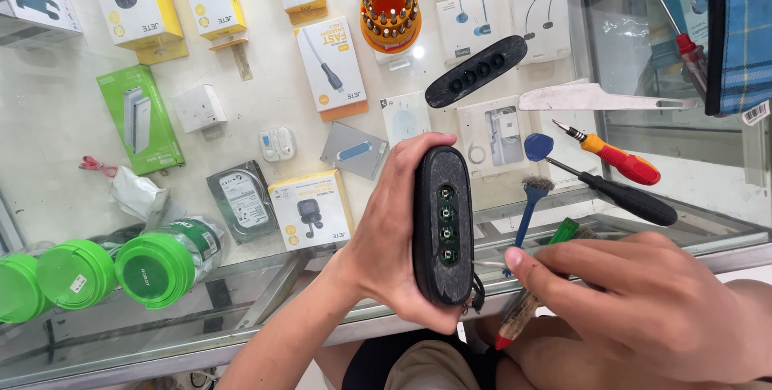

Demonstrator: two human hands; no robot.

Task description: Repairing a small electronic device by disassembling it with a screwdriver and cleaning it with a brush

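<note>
Black speaker body [442, 225], green tape rolls [157, 268], orange-red screwdriver [615, 158]

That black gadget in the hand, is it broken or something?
It looks taken apart. The black speaker in the left hand shows four bare green parts with no cover over them. A matching black button strip lies apart on the glass counter. The right hand holds a brush.

yellow-white boxes [137, 0] top left; green box [141, 119] left; white blister packs [503, 134] centre.
</note>
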